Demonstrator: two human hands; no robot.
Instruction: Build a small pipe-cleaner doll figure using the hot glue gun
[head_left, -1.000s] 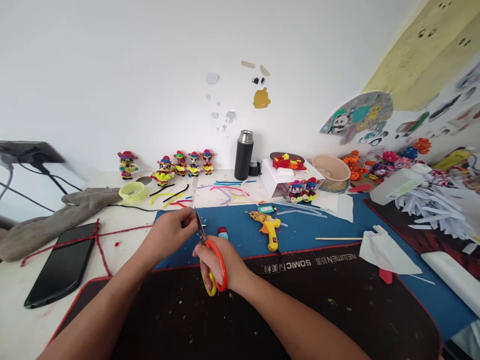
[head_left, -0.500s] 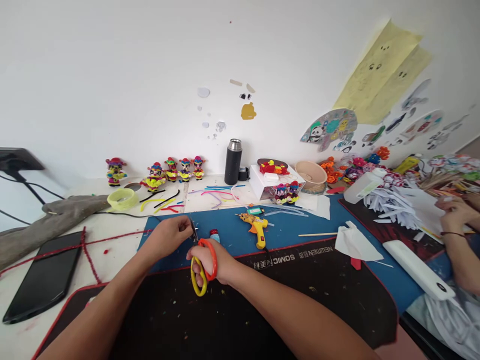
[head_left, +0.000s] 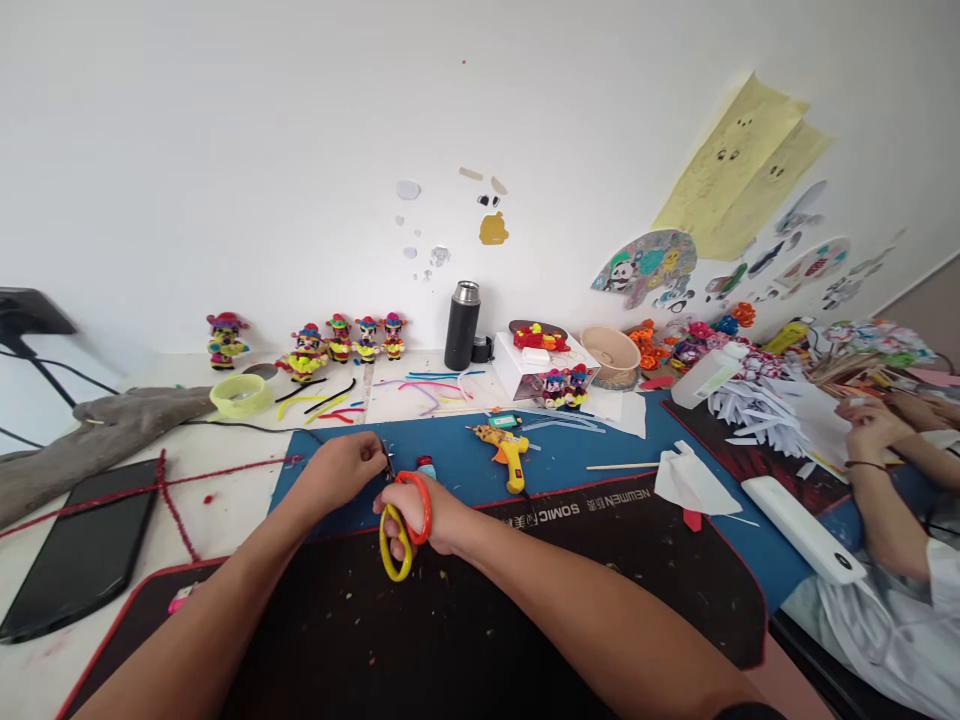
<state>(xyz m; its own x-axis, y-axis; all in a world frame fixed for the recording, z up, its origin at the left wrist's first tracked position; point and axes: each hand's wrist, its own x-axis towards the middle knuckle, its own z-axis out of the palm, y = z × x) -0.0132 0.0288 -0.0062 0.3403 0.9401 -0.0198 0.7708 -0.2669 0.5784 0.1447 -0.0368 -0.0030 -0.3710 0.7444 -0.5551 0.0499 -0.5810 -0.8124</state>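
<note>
My right hand point(head_left: 433, 515) grips a pair of scissors point(head_left: 401, 515) with an orange and a yellow loop, blades pointing up and away from me. My left hand point(head_left: 341, 470) is closed in a pinch right at the blade tips, holding something too small to make out. Both hands hover over the near edge of the blue mat point(head_left: 592, 455) where it meets the black desk mat point(head_left: 465, 620). A small blue and red object point(head_left: 426, 466) stands just behind the scissors.
A yellow glue gun point(head_left: 507, 450) lies right of my hands. Pipe-cleaner figures point(head_left: 341, 340), loose pipe cleaners point(head_left: 420, 385), a tape roll point(head_left: 240, 395) and a black flask point(head_left: 460, 325) stand at the back. A dark tablet point(head_left: 82, 545) lies left. Another person's hands point(head_left: 874, 420) work at right.
The camera view has swung right, bringing another person's hands into view. My hands stay together at the scissor blades, which have closed a little.
</note>
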